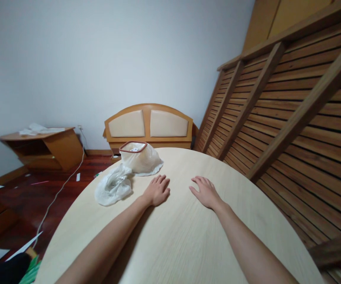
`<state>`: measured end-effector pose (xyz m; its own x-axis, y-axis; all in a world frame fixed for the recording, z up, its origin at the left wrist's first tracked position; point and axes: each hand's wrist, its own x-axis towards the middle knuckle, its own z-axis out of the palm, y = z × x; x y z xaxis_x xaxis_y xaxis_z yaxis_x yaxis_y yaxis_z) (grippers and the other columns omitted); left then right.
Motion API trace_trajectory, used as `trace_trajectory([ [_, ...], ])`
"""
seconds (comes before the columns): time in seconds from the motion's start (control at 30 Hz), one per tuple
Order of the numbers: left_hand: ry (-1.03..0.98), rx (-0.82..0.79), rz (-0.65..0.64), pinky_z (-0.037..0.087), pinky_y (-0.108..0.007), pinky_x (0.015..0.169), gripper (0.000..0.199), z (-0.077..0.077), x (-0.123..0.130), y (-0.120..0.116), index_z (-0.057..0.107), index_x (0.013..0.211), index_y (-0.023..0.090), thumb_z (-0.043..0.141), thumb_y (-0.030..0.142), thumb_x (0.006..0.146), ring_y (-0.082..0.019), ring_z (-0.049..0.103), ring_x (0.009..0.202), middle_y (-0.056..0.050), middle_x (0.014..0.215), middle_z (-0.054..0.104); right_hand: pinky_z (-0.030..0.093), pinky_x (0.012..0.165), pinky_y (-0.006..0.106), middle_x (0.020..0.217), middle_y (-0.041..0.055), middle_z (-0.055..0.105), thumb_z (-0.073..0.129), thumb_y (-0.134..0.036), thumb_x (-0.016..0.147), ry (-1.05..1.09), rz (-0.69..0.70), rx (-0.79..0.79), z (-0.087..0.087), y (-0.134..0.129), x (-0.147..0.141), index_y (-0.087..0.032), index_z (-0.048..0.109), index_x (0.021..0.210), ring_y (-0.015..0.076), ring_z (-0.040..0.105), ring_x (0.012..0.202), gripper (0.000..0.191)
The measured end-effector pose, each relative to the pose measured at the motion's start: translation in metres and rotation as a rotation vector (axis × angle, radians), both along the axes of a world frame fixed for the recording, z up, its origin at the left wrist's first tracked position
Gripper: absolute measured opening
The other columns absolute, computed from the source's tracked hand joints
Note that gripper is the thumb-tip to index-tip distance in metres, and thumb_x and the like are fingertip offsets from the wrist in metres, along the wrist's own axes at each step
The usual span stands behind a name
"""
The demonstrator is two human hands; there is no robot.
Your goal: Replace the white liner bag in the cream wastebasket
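Note:
My left hand (157, 191) rests palm down on the pale round wooden table (185, 240), fingers spread, holding nothing. To its left lies a crumpled white plastic bag (115, 188). Just beyond that stands a small bin (141, 159) with a reddish-brown rectangular rim, lined with a white bag that hangs over its side; something whitish shows inside. My right hand (205, 192) lies on the table to the right of the left one, its fingers stretched out and nothing in it. Neither hand touches the bags or the bin.
Past the table stands a headboard (147, 123) with two cream panels. A large slatted wooden frame (291, 130) leans along the right. At the left, a low cabinet (44, 150) carries white sheets, and a white cable (58, 193) runs across the dark red floor among scattered papers.

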<state>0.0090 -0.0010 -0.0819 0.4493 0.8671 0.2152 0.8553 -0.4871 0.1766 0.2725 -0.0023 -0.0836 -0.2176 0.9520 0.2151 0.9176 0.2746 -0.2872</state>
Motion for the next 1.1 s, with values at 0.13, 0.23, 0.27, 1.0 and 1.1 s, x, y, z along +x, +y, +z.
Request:
trace_trajectory([
  [0.13,-0.024,-0.049,0.024,0.029,-0.057,0.119,0.053,-0.005,0.008,0.023,0.050,0.143,0.015,0.044,0.040,0.097,-0.037,0.034,0.147,-0.019,0.157,0.041,0.029,0.117,0.041,0.148,0.0124,0.053,0.045,-0.043,0.097,-0.001,0.076,0.001,-0.004,0.011,-0.002,-0.018,0.059,0.135,0.0255,0.045,0.138,0.048],
  [0.23,-0.034,-0.082,-0.033,0.027,-0.055,0.120,0.055,-0.005,0.005,0.028,0.051,0.144,0.018,0.046,0.045,0.096,-0.035,0.033,0.148,-0.015,0.158,0.040,0.021,0.122,0.045,0.155,0.0103,0.047,0.047,-0.049,0.096,-0.014,0.131,-0.031,-0.006,0.017,-0.002,-0.020,0.055,0.141,0.0257,0.036,0.146,0.055],
  [0.27,-0.036,-0.088,-0.057,0.027,-0.053,0.121,0.054,-0.006,0.005,0.029,0.052,0.144,0.020,0.047,0.046,0.096,-0.033,0.033,0.149,-0.014,0.158,0.040,0.018,0.122,0.047,0.157,0.0099,0.044,0.046,-0.050,0.095,-0.016,0.138,-0.048,-0.007,0.019,-0.002,-0.021,0.053,0.143,0.0261,0.033,0.148,0.057],
  [1.0,-0.132,0.017,-0.131,0.038,-0.042,0.117,0.040,-0.017,0.009,0.042,0.065,0.130,0.019,0.050,0.031,0.095,-0.025,0.052,0.135,-0.011,0.144,0.058,0.014,0.123,0.050,0.162,0.0080,0.035,0.045,-0.054,0.095,-0.009,0.124,-0.118,-0.011,0.024,0.000,-0.021,0.047,0.150,0.0275,0.026,0.151,0.064],
  [1.1,-0.132,0.024,-0.130,0.039,-0.043,0.117,0.040,-0.015,0.008,0.036,0.065,0.131,0.018,0.050,0.031,0.095,-0.026,0.052,0.135,-0.012,0.144,0.058,0.014,0.123,0.050,0.162,0.0082,0.034,0.045,-0.053,0.095,-0.010,0.121,-0.121,-0.008,0.020,-0.001,-0.021,0.047,0.150,0.0273,0.026,0.151,0.064],
])
